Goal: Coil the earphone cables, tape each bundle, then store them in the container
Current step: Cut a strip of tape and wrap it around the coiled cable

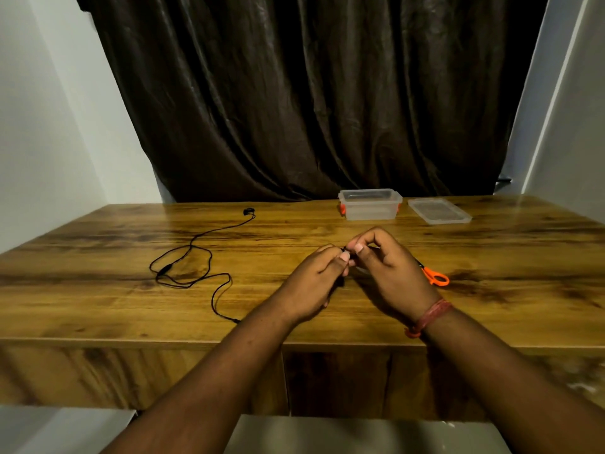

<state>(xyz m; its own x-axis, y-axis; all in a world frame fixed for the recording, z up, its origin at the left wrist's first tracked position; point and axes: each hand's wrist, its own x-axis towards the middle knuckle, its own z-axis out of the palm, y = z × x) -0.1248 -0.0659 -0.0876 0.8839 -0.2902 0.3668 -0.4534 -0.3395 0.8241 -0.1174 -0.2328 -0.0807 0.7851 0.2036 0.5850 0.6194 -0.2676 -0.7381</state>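
1. Head view: left hand [316, 283] and right hand [389, 273] pinch a small dark bundle [347, 253] between fingertips over the table [98, 306].
2. Loose cable [193, 263] lies left; open container [370, 204] far.
3. Judged step: taping. Next: scissors [435, 276].

A wooden bench [98, 309] with dark grain streaks fills the near scene. Behind its far edge hangs a dark brown pleated curtain [311, 93]. Pale walls [49, 126] stand left and right. The light is dim and warm.
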